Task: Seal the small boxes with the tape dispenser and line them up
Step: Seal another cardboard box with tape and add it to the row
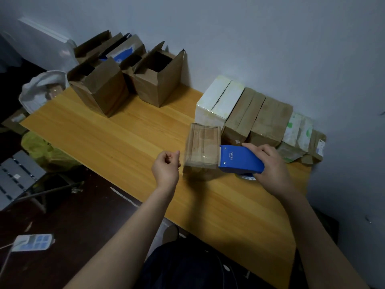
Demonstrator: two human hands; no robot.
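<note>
A small brown box (201,151) stands on the wooden table (104,130), with clear tape over its top. My right hand (270,163) grips the blue tape dispenser (239,159), whose blade end sits at the box's right edge. Just left of the box, my left hand (166,167) hovers with its fingers loosely curled, apart from the box. A row of closed boxes (250,117) lines the wall behind, white ones and brown ones.
Several open brown cartons (129,80) stand at the table's far left. A white bag (41,88) lies past the left edge. A power strip (31,243) and folded chair (18,176) sit on the dark floor.
</note>
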